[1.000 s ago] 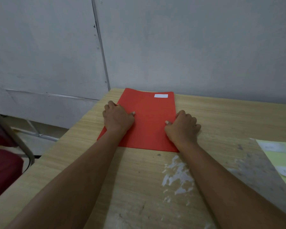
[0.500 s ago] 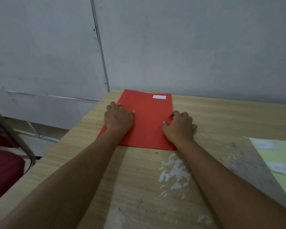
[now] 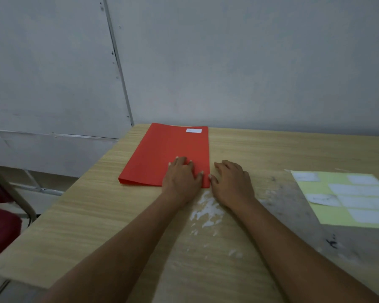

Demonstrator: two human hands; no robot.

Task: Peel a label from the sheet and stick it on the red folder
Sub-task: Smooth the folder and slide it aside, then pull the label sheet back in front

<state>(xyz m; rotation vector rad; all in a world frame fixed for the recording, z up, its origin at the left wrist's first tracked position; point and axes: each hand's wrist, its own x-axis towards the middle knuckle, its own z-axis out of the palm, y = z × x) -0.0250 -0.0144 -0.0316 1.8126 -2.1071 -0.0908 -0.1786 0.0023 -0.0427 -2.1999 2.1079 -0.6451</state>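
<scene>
Against grey wall, we are pressing our left hand [image 3: 182,178] flat, fingers spread, on the red folder [image 3: 169,154]. Our right hand [image 3: 231,182] is lying open beside it, grasping nothing; we are probably wanting it at the label sheet [image 3: 346,197] next.

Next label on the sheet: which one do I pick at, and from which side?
Probably the nearest label on the label sheet. Come from the sheet's left with the right hand and lift a corner with a fingernail; it lies flat, so only an edge gives purchase.

The left hand [image 3: 181,179] hides the folder's [image 3: 162,154] near right corner. Well right of the hands, the label sheet [image 3: 346,197] is cut off by the frame edge. Print on the stuck label [image 3: 193,130] is unreadably small.
</scene>
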